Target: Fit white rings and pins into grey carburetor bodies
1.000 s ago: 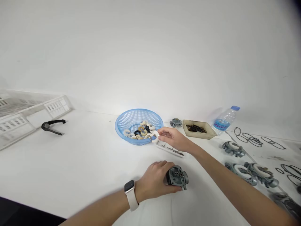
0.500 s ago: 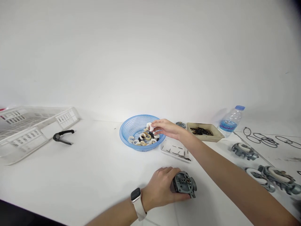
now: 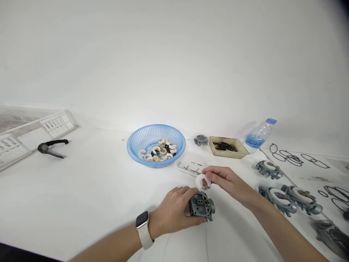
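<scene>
My left hand, a watch on its wrist, is wrapped round a grey metal carburetor body whose open bowl side faces up. Between the thumb and fingers of my right hand is a white C-shaped carburetor float. The float hangs just above the far edge of the body; whether they touch I cannot tell. Farther back, a blue plastic basket holds several more floats, white, tan and black. A white tray with several thin pins lies behind my right hand, partly hidden by it.
Several carburetor bodies with white floats stand at right, near black rubber rings. At the back are a small carburetor, a beige box of black rings and a leaning water bottle. Black-handled pliers and a white crate lie left.
My right hand has come back from the basket with the white float, down to the carburetor body. The left hand keeps its hold. The whole view has shifted somewhat.
</scene>
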Motion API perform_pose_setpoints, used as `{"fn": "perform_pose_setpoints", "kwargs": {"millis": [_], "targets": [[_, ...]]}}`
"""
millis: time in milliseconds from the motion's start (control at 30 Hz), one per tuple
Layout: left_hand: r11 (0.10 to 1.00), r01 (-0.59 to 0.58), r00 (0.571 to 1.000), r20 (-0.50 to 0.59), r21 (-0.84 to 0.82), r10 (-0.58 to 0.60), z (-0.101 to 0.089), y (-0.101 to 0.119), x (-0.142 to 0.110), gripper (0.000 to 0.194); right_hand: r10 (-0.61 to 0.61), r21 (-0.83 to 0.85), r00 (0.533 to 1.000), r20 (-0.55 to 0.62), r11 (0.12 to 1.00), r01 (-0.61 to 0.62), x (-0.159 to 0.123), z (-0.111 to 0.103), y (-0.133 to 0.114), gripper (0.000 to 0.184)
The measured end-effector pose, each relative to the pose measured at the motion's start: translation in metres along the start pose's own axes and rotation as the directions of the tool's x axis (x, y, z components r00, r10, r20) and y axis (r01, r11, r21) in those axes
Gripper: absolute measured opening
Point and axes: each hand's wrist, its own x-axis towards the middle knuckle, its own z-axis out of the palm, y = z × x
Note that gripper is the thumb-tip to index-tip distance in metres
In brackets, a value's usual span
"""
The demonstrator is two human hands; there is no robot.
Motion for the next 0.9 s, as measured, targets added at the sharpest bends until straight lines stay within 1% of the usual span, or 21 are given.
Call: {"fn": "perform_pose_setpoints", "kwargs": {"millis": [67, 133, 200, 233, 267, 400, 467, 567, 633, 700, 833, 900], "targets": [[1.000, 0.015, 1.000, 0.009, -0.010, -0.015, -0.001, 0.001, 0.000, 0.063, 0.018, -0.112, 0.999, 0.033, 0.994, -0.014, -0.009, 0.001, 0.009, 0.037], [0.999, 0.031, 0.999, 0.018, -0.035, -0.031, -0.003, 0.004, 0.001, 0.071, 0.040, -0.177, 0.998, 0.053, 0.984, -0.030, -0.014, 0.004, 0.014, 0.038], [0.996, 0.047, 0.999, 0.021, -0.079, -0.045, -0.005, 0.008, 0.001, 0.079, 0.035, -0.219, 0.999, 0.039, 0.975, -0.026, -0.016, 0.010, 0.015, 0.036], [0.993, 0.052, 0.999, 0.017, -0.110, -0.050, -0.005, 0.010, 0.001, 0.079, 0.017, -0.231, 1.000, 0.023, 0.973, -0.012, -0.016, 0.013, 0.016, 0.035], [0.988, 0.057, 0.998, 0.006, -0.143, -0.057, -0.006, 0.011, 0.001, 0.076, -0.005, -0.239, 1.000, 0.008, 0.971, 0.007, -0.016, 0.015, 0.016, 0.033], [0.968, 0.077, 0.992, -0.079, -0.239, -0.099, -0.004, 0.014, 0.000, 0.047, -0.110, -0.289, 0.994, -0.009, 0.952, 0.103, -0.013, 0.026, 0.022, 0.029], [0.966, 0.089, 0.984, -0.132, -0.242, -0.124, -0.001, 0.013, 0.000, 0.043, -0.144, -0.314, 0.990, -0.013, 0.940, 0.132, -0.012, 0.029, 0.026, 0.027], [0.966, 0.090, 0.975, -0.175, -0.241, -0.134, 0.001, 0.011, 0.000, 0.045, -0.167, -0.338, 0.986, -0.024, 0.929, 0.149, -0.010, 0.030, 0.032, 0.024], [0.961, 0.090, 0.976, -0.167, -0.260, -0.137, -0.001, 0.011, 0.001, 0.045, -0.172, -0.355, 0.984, -0.045, 0.923, 0.145, -0.009, 0.027, 0.033, 0.025], [0.956, 0.083, 0.980, -0.151, -0.283, -0.130, -0.003, 0.013, 0.002, 0.041, -0.178, -0.383, 0.980, -0.088, 0.914, 0.132, -0.007, 0.019, 0.034, 0.025], [0.951, 0.037, 0.984, -0.153, -0.309, -0.088, -0.006, 0.015, 0.002, 0.036, -0.202, -0.486, 0.956, -0.212, 0.871, 0.076, 0.001, -0.009, 0.034, 0.025], [0.948, 0.031, 0.982, -0.167, -0.317, -0.088, -0.004, 0.016, 0.003, 0.036, -0.206, -0.555, 0.948, -0.242, 0.831, 0.039, 0.009, -0.026, 0.034, 0.025]]}}
